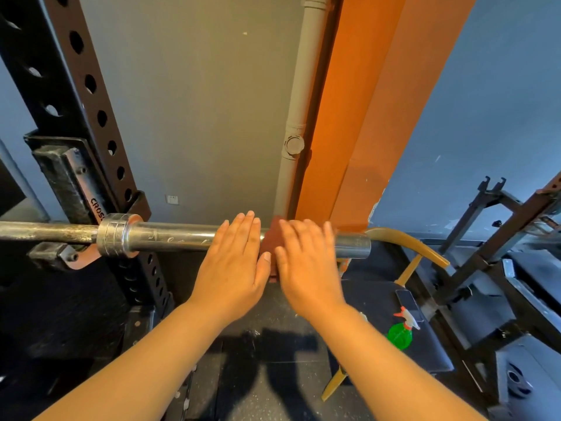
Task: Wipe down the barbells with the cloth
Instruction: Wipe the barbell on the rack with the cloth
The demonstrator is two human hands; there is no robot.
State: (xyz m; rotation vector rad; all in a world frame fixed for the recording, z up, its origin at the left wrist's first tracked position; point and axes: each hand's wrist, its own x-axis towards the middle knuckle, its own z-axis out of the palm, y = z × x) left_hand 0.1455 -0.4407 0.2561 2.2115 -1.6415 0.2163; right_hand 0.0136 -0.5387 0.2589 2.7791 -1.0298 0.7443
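Two hands [232,268] on cloth [271,238], near barbell [173,237] end

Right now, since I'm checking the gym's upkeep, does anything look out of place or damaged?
The barbell shaft left of its collar looks tarnished and patchy beside the shinier sleeve. Paint looks chipped at the lower edge of the orange wall.
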